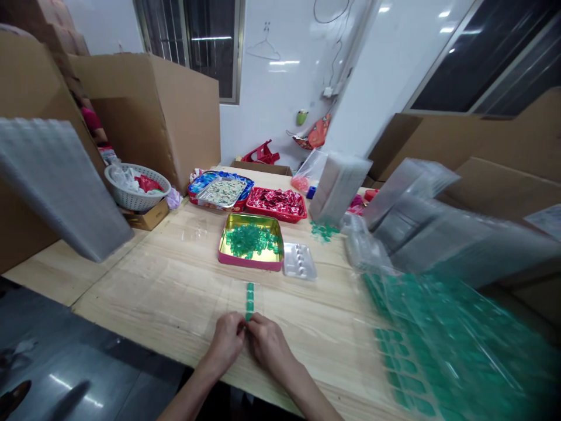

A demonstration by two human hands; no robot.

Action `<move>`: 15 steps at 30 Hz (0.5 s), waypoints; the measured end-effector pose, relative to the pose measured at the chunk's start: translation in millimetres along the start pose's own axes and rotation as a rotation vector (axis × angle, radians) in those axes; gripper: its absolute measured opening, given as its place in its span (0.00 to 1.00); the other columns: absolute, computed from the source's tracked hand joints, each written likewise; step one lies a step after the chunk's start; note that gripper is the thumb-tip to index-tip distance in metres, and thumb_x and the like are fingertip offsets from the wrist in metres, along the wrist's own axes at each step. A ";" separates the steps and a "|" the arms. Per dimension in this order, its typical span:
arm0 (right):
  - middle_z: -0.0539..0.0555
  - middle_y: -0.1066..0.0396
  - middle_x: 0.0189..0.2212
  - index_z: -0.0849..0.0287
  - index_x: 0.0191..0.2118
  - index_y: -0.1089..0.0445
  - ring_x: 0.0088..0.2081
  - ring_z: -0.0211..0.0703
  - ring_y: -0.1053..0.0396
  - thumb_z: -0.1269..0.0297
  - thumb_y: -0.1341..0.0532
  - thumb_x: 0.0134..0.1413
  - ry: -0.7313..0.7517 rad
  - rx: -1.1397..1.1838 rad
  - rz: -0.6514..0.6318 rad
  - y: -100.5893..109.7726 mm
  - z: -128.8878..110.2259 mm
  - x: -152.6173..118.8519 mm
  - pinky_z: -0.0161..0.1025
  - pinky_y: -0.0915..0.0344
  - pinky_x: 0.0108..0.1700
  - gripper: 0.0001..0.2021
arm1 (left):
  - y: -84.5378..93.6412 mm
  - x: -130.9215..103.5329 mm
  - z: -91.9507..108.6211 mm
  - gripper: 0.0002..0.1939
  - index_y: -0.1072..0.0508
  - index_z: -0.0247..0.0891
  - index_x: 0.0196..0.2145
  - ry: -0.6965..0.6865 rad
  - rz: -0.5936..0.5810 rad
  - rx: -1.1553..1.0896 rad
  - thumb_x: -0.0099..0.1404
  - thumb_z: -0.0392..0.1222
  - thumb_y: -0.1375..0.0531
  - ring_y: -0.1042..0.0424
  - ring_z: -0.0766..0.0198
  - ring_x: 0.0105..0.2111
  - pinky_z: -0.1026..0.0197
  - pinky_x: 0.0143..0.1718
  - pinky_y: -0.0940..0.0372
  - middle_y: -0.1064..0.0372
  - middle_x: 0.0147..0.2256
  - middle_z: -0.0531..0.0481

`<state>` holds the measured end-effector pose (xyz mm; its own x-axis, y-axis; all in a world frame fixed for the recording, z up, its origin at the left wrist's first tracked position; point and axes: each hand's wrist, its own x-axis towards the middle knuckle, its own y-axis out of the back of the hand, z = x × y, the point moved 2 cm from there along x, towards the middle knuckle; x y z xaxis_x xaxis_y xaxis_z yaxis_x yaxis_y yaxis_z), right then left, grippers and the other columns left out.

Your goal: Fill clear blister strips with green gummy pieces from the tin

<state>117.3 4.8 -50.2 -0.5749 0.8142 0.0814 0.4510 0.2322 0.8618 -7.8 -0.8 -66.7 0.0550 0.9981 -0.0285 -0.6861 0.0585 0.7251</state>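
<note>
Wooden tabletop [166, 286]: pale, wide, and everything is happening at its near edge.
Big carton [188, 117]: brown cardboard towering at the back left; over on the right, another carries a pale sheet [546, 222], its marks too blurred to read.
Green-filled plastic packs [460, 345]: heaped across the near right corner, smeared by blur.
Clear plastic stack [61, 187]: leaning tall at the left.
Forearms: up from the bottom edge they come, angling inward until the hands meet, wrists low over the wood.
White basket [135, 199]: plastic bags inside, perched on a small carton [151, 218] with dark print too tiny to make out.
Tin [249, 261]: gold inside, pink outside, straight ahead of the hands, with loose green pieces [249, 238] piled in it.
Red tray [280, 217]: behind the tin, brimming with shiny red packets [276, 200].
Left hand [228, 336]: fingers curled, tips in at the near end of the green row.
Right hand [269, 339]: mirrors it, fingertips right alongside; whether either grips a piece, I cannot tell.
Green row [250, 298]: a narrow line of pieces on clear plastic, running from the fingertips toward the tin.
</note>
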 end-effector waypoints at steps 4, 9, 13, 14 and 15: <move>0.57 0.31 0.31 0.62 0.32 0.29 0.33 0.43 0.34 0.79 0.49 0.46 -0.030 -0.082 0.037 -14.6 -2.6 4.7 0.35 0.39 0.35 0.12 | -4.7 5.2 -3.5 0.10 0.28 0.34 0.23 0.046 0.012 -0.008 0.49 0.30 0.49 0.34 0.64 0.26 0.64 0.30 0.43 0.30 0.23 0.48; 0.57 0.31 0.33 0.61 0.35 0.30 0.34 0.44 0.34 0.77 0.47 0.44 -0.072 -0.120 0.054 -12.4 -8.8 -1.9 0.36 0.38 0.35 0.12 | -1.2 0.4 -2.6 0.10 0.29 0.35 0.22 0.034 -0.033 -0.130 0.49 0.31 0.49 0.32 0.63 0.26 0.63 0.30 0.40 0.28 0.23 0.49; 0.54 0.31 0.31 0.59 0.32 0.31 0.32 0.43 0.34 0.69 0.42 0.44 -0.040 -0.172 -0.022 -1.1 -4.7 -30.1 0.35 0.38 0.33 0.06 | -2.3 -17.2 -0.3 0.06 0.29 0.40 0.23 0.018 -0.105 -0.360 0.51 0.43 0.44 0.29 0.60 0.26 0.62 0.29 0.34 0.27 0.24 0.51; 0.52 0.31 0.31 0.58 0.31 0.31 0.32 0.41 0.34 0.66 0.42 0.45 -0.027 -0.154 -0.034 1.4 -0.4 -38.0 0.33 0.38 0.33 0.05 | -2.1 -18.4 -1.3 0.05 0.28 0.42 0.23 0.058 -0.098 -0.372 0.49 0.44 0.42 0.28 0.59 0.26 0.61 0.29 0.33 0.27 0.24 0.53; 0.50 0.31 0.32 0.57 0.31 0.31 0.32 0.40 0.34 0.64 0.41 0.46 -0.037 -0.135 -0.021 4.0 5.2 -45.6 0.32 0.39 0.33 0.05 | 0.0 -18.2 -2.1 0.04 0.28 0.43 0.24 0.096 -0.010 -0.364 0.50 0.45 0.41 0.28 0.58 0.28 0.60 0.30 0.32 0.27 0.24 0.54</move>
<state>148.8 -28.7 -53.0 -0.5563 0.8296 0.0467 0.3421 0.1774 0.9228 -10.4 -18.9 -67.6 0.0067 0.9937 -0.1115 -0.8998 0.0546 0.4329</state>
